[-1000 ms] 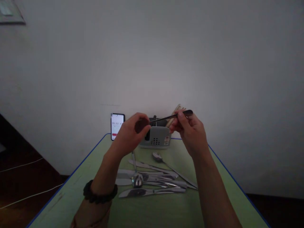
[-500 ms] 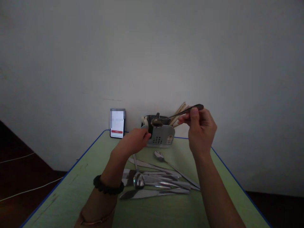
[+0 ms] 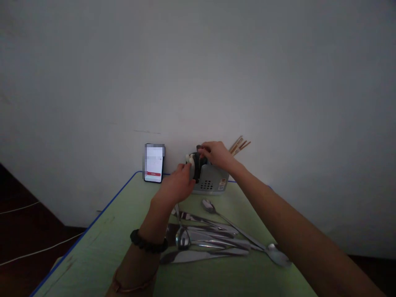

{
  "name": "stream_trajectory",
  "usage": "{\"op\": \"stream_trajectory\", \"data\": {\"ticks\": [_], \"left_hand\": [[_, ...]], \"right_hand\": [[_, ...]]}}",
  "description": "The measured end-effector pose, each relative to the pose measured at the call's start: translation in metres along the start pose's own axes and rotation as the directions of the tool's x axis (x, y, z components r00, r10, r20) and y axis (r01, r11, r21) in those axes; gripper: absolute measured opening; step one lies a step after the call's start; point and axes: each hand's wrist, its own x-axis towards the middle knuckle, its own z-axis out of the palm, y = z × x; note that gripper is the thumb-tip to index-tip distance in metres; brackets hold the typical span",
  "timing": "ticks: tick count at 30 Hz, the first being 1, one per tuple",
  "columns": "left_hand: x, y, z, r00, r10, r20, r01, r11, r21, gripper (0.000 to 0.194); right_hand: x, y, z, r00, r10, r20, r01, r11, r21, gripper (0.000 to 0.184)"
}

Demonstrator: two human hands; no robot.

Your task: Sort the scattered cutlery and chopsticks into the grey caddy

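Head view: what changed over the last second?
Right hand moved left to the opening of the gray cutlery caddy; the spoon it held up is no longer clearly visible, so release can't be told. Left hand left that spoon's bowl end for the caddy's left side. Right forearm shifted, uncovering another spoon's bowl. Unchanged: propped phone, knives.

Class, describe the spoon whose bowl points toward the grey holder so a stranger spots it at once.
On the green table, by the wall, stands a grey holder with dark holes in its front. Just below it in the picture lies a metal spoon, its handle slanting down to the right. Unlike the other spoons lying there, its bowl is the end nearest the holder.
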Motion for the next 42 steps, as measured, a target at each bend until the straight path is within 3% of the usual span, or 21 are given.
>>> {"op": "stream_trajectory", "data": {"ticks": [3, 6, 12, 16, 19, 23, 27, 31, 33, 36, 39, 42], "left_hand": [[0.000, 0.000, -0.001, 1.000, 0.003, 0.018, -0.003, 1.000, 0.002, 0.049], [0.000, -0.001, 0.000, 0.999, 0.004, 0.045, -0.003, 1.000, -0.003, 0.050], [0.001, -0.002, 0.000, 0.999, 0.027, 0.029, -0.026, 1.000, -0.006, 0.052], [0.000, -0.003, -0.001, 0.998, 0.030, 0.055, -0.030, 1.000, -0.001, 0.054], [0.000, -0.004, 0.000, 0.998, 0.032, 0.060, -0.031, 0.999, -0.008, 0.053], [0.000, 0.001, 0.003, 1.000, 0.014, 0.008, -0.014, 1.000, 0.021, 0.053], [-0.003, 0.017, -0.002, 0.998, -0.058, 0.006, 0.057, 0.993, 0.104, 0.046], [-0.021, 0.033, 0.007, 0.991, -0.105, 0.086, 0.084, 0.970, 0.226, 0.033], [-0.037, 0.033, 0.023, 0.999, 0.042, 0.002, -0.040, 0.948, 0.315, 0.031], [-0.061, 0.022, 0.055, 0.954, 0.285, -0.092, -0.241, 0.913, 0.329, 0.037], [-0.078, 0.007, 0.080, 0.932, 0.337, -0.131, -0.298, 0.921, 0.252, 0.040], [-0.087, -0.002, 0.093, 0.931, 0.339, -0.134, -0.320, 0.937, 0.140, 0.039]], "right_hand": [[0.006, 0.007, 0.009, 0.993, 0.039, 0.109, -0.026, 0.993, -0.117, 0.018], [0.010, 0.011, 0.014, 0.991, 0.068, 0.117, -0.045, 0.980, -0.192, 0.012], [0.009, 0.008, 0.017, 0.992, 0.124, 0.025, -0.112, 0.951, -0.287, 0.016], [0.001, 0.008, 0.013, 0.989, 0.102, -0.109, -0.128, 0.957, -0.261, 0.027], [-0.023, 0.004, 0.008, 0.963, 0.063, -0.262, -0.097, 0.988, -0.122, 0.018], [-0.086, -0.008, 0.022, 0.913, 0.080, -0.400, -0.050, 0.995, 0.084, 0.014], [-0.154, -0.012, 0.062, 0.945, 0.109, -0.307, -0.057, 0.983, 0.174, 0.014], [-0.186, -0.008, 0.095, 0.975, 0.154, -0.158, -0.140, 0.986, 0.094, 0.022], [-0.188, -0.007, 0.100, 0.974, 0.193, -0.114, -0.190, 0.981, 0.043, 0.025], [-0.185, -0.012, 0.101, 0.976, 0.214, -0.046, -0.215, 0.976, -0.033, 0.023], [-0.183, -0.019, 0.101, 0.970, 0.243, 0.002, -0.241, 0.966, -0.097, 0.022], [-0.183, -0.023, 0.101, 0.958, 0.286, 0.011, -0.283, 0.950, -0.131, 0.020]]}}
